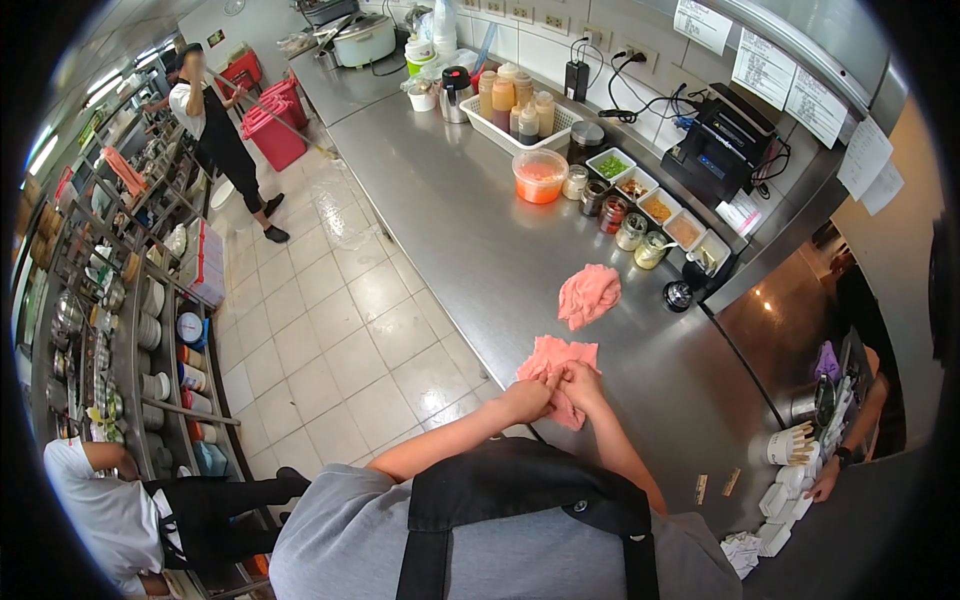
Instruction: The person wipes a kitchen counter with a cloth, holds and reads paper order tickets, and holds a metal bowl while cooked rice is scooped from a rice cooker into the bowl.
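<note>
A crumpled pink cloth (pixel 553 356) lies at the front edge of the steel counter, under and between my two hands. My left hand (pixel 527 401) is closed on the cloth from the left, its fingers bent inward. My right hand (pixel 579 384) meets it from the right, fingers pinched together at the cloth. The fingertips of both hands come close together, and what lies right between them is partly hidden. Just beyond, a second pink cloth (pixel 590 296) sits bunched up on the counter, apart from my hands.
Along the wall stand sauce bottles in a white basket (pixel 510 135), an orange-filled tub (pixel 540 176), jars, topping trays (pixel 657 208) and a black printer (pixel 722 140). A bell (pixel 678 295) is nearby. Co-workers stand left and behind; another person's hand (pixel 825 480) touches white boxes at right.
</note>
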{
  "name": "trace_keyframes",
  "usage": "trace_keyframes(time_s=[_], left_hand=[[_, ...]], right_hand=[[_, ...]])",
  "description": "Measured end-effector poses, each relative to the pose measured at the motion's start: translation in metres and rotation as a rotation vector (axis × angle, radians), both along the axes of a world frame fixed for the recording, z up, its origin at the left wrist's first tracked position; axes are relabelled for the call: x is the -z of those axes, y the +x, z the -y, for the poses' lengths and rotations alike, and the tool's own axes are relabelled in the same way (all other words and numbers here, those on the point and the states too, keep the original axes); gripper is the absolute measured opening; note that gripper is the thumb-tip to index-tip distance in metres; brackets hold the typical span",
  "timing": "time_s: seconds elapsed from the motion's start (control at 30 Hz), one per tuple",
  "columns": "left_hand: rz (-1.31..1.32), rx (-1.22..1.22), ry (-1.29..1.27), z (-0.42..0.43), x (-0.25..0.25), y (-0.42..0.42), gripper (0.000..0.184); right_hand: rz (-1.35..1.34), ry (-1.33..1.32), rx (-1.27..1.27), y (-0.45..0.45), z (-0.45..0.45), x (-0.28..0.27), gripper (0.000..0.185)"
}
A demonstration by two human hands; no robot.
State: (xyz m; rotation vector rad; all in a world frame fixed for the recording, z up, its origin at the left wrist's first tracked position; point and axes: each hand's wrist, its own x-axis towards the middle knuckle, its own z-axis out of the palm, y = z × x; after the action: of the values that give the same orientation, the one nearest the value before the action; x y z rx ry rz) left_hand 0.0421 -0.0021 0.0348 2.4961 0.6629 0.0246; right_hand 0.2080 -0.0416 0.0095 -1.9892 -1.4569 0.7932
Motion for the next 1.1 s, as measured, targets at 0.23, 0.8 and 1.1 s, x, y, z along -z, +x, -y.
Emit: trace_keyframes(time_s=[0.23, 0.8, 1.1], left_hand=[[-0.032, 0.005, -0.030, 0.001, -0.009, -0.001, 0.079], [-0.069, -0.005, -0.066, -0.003, -0.010, 0.001, 0.081], [-0.092, -0.007, -0.093, -0.004, -0.019, 0.001, 0.078]], right_hand=[[-0.015, -0.005, 0.007, 0.000, 0.000, 0.002, 0.022], [-0.047, -0.009, 0.018, 0.001, 0.000, 0.005, 0.022], [-0.026, -0.007, 0.011, 0.000, -0.001, -0.003, 0.022]])
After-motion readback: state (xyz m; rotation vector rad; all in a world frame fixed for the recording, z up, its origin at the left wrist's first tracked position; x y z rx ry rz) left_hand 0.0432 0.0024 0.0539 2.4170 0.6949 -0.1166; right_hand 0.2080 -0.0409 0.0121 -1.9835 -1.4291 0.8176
